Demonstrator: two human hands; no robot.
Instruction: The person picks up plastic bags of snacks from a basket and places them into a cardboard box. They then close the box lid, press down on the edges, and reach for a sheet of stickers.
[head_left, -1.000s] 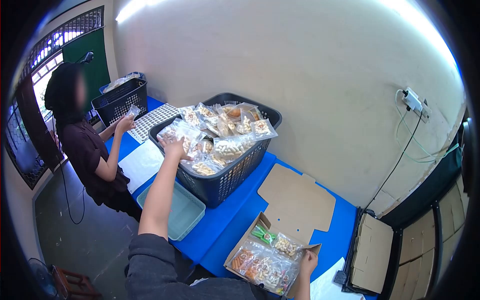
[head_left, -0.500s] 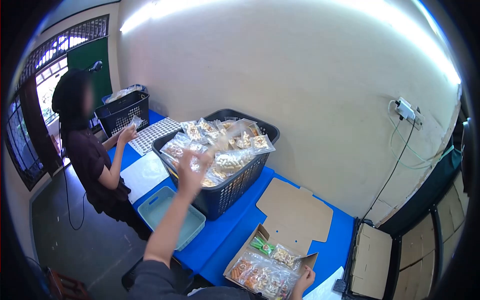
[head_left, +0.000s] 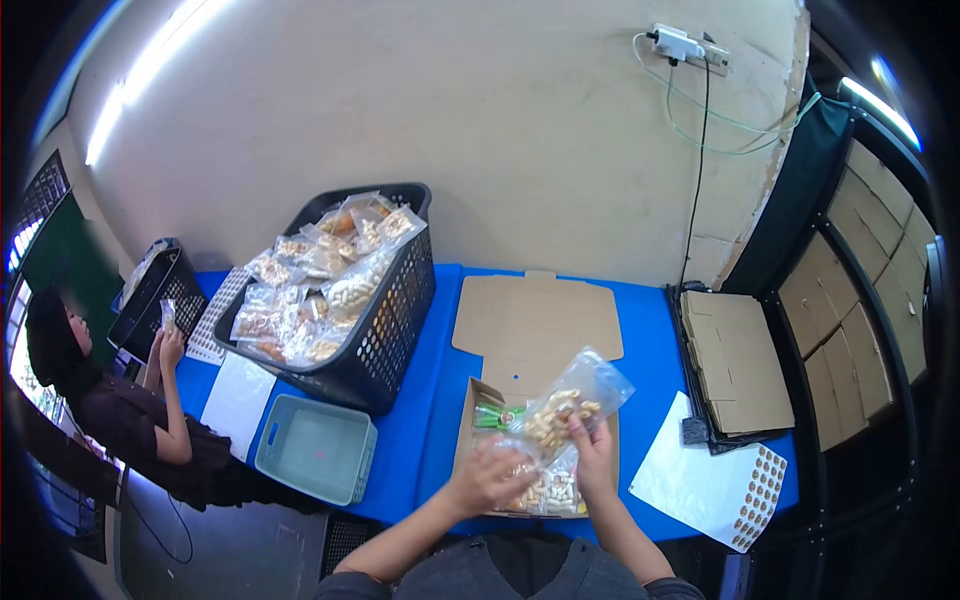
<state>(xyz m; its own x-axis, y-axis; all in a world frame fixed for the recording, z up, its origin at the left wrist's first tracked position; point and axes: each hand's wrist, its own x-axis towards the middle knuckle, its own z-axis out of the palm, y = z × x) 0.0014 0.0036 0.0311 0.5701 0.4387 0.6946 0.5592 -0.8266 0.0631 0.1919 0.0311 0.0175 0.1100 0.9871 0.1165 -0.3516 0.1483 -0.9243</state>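
Note:
My right hand (head_left: 592, 456) grips a clear bag of pale snack pieces (head_left: 562, 415), held tilted above an open cardboard box (head_left: 468, 430). Close beside the bag's lower left is my left hand (head_left: 487, 477), blurred, so its hold cannot be made out. Inside the box lie a packet with green pieces (head_left: 497, 416) and packets of pale pieces (head_left: 553, 492), partly covered by my hands. The box's flat lid (head_left: 538, 318) extends toward the wall. To the left, a dark basket (head_left: 390, 325) is heaped with clear snack packets (head_left: 340, 265).
A grey-green tray (head_left: 315, 450) sits below the basket. At the far left a co-worker (head_left: 130, 425) holds a small packet (head_left: 168, 314) near another dark crate (head_left: 165, 300). On the right are a sticker sheet (head_left: 700, 480) and stacked flat cardboard (head_left: 740, 360).
The view has swung right. My left hand has come from over the basket to the box. A bag is now in my right hand, which has left the box's right edge.

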